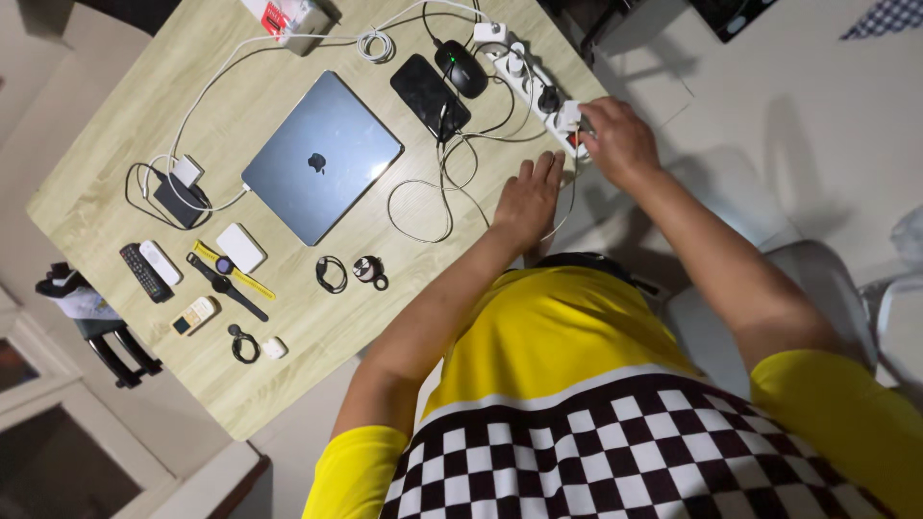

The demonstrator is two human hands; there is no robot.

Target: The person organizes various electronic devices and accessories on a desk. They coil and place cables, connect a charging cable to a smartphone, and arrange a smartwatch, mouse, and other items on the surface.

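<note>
Head view: right hand (620, 141) touches power strip (532, 85).

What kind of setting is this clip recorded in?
Most likely a home desk or small work corner. A light wooden table holds a closed grey laptop, a white power strip with chargers plugged in, and small gadgets such as a smartwatch. The right hand is at the strip; the left hand lies flat.

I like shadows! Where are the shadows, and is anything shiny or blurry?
Head view: the arms' soft shadows fall on the pale floor past the right hand; the closed laptop shows a faint sheen; the picture is sharp and its edges bend slightly.
</note>
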